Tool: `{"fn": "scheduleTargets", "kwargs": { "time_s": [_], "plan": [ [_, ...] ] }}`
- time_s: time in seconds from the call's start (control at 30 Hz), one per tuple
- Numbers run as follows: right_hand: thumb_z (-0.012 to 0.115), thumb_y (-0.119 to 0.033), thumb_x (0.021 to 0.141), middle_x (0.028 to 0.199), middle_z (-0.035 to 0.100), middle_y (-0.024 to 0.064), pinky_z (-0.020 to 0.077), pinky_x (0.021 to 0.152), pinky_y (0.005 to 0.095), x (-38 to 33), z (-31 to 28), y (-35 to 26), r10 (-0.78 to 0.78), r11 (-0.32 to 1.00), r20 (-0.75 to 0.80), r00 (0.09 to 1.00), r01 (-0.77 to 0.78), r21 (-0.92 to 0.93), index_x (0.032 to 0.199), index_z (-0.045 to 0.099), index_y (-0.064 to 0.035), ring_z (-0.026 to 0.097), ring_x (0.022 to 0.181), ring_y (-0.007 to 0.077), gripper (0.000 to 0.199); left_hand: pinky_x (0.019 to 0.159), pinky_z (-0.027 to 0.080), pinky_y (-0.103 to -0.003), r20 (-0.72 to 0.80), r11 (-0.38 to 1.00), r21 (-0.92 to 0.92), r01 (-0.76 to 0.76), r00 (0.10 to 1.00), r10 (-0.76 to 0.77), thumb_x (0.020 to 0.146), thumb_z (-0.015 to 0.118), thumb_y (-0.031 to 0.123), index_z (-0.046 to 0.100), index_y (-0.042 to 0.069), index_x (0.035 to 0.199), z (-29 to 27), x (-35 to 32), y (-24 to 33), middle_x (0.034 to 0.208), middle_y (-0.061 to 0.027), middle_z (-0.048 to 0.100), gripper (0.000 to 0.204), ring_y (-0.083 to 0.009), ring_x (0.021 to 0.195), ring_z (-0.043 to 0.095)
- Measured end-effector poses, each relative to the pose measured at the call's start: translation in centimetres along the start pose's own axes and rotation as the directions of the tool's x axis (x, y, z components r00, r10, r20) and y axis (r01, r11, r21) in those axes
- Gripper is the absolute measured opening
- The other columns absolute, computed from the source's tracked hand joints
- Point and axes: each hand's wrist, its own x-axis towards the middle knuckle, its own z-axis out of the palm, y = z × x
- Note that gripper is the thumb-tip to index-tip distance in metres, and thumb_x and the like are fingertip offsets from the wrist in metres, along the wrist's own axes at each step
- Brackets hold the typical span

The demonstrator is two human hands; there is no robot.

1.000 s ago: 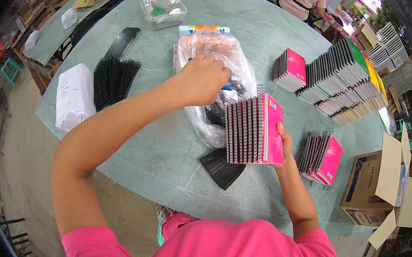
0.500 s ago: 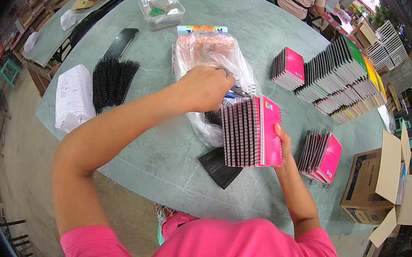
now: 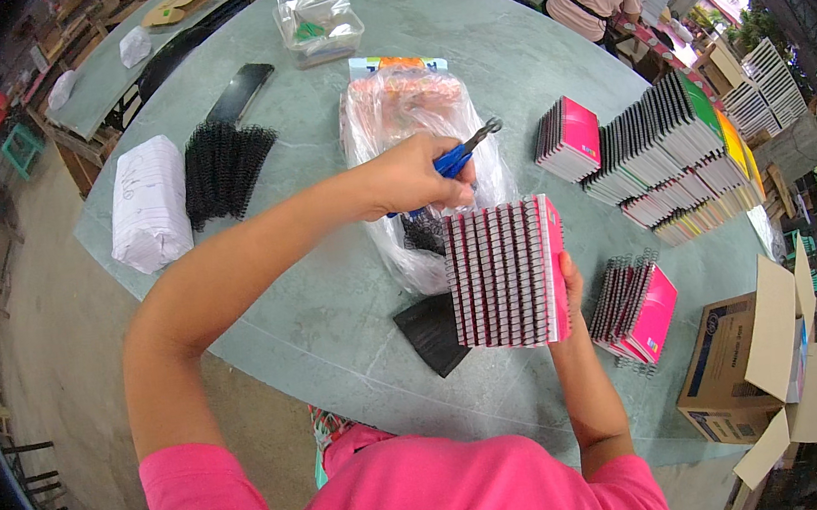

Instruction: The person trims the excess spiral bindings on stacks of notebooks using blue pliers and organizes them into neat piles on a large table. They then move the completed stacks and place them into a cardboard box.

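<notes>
The right hand (image 3: 567, 283) grasps from the side a stack of pink spiral notebooks (image 3: 507, 272), standing on edge on the green round table (image 3: 330, 263). The stack looks stiff but heavy and could slide apart, so holding both covers seems best. The left hand (image 3: 410, 175) is clenched around blue-handled pliers (image 3: 458, 155) just above it. Farther lie a plastic bag (image 3: 409, 116), black wire coils (image 3: 220, 165) and more notebook rows (image 3: 666, 143).
</notes>
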Motion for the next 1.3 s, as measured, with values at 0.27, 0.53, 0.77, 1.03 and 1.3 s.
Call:
{"fn": "scheduleTargets", "kwargs": {
  "time_s": [0.27,0.53,0.77,1.03,1.3],
  "plan": [
    [0.059,-0.041,0.074,0.105,0.058,0.0144,0.0444,0.087,0.0386,0.0,-1.0,0.5,-0.06,0.998,0.017,0.998,0.06,-0.001,0.115,0.047,0.0009,0.057,0.092,0.0255,0.059,0.063,0.046,-0.034,-0.014,0.498,0.863,-0.087,0.981,0.196,0.074,0.062,0.017,0.056,0.002,0.082,-2.6,0.1,-0.5,0.076,-0.0114,0.059,0.018,-0.0223,0.068,0.058],
    [0.058,-0.048,0.075,0.112,0.056,0.0127,0.045,0.086,0.0416,-0.9,-2.0,0.8,-0.118,0.973,0.198,0.973,0.073,0.221,0.117,0.049,-0.0029,0.056,0.098,0.0254,0.063,0.062,0.049,-0.034,0.246,0.952,0.153,0.265,0.923,-0.296,0.084,0.053,0.025,0.055,-0.002,0.095,0.1,-4.1,1.3,0.081,-0.0128,0.058,0.029,-0.0232,0.071,0.061],
    [0.058,-0.048,0.074,0.112,0.056,0.0128,0.0452,0.086,0.0415,-2.3,-2.6,0.8,-0.12,0.977,0.257,0.959,0.068,0.202,0.117,0.05,-0.003,0.057,0.097,0.0253,0.063,0.064,0.051,-0.036,0.483,0.799,-0.275,0.535,0.795,-0.367,0.085,0.049,0.026,0.051,-0.005,0.108,1.4,-4.3,0.5,0.084,-0.0147,0.06,0.038,-0.0249,0.072,0.062],
    [0.059,-0.048,0.073,0.112,0.056,0.0129,0.0454,0.086,0.0413,-1.7,-3.2,-0.3,-0.167,0.981,0.246,0.955,0.135,0.142,0.116,0.05,-0.003,0.057,0.097,0.0252,0.063,0.063,0.049,-0.036,0.107,0.517,0.852,-0.084,0.994,-0.015,0.085,0.048,0.025,0.052,-0.002,0.101,3.3,-4.7,0.6,0.084,-0.0173,0.06,0.031,-0.0251,0.073,0.062],
    [0.063,-0.048,0.068,0.109,0.057,0.0128,0.046,0.084,0.0407,-2.0,-2.3,0.1,-0.206,0.972,0.134,0.969,0.187,0.14,0.116,0.049,-0.0029,0.057,0.096,0.0261,0.068,0.059,0.051,-0.032,0.353,0.883,-0.036,0.469,0.832,-0.428,0.087,0.048,0.029,0.053,-0.003,0.096,2.1,-4.6,2.5,0.083,-0.0159,0.06,0.034,-0.0232,0.065,0.062]
  ]
}}
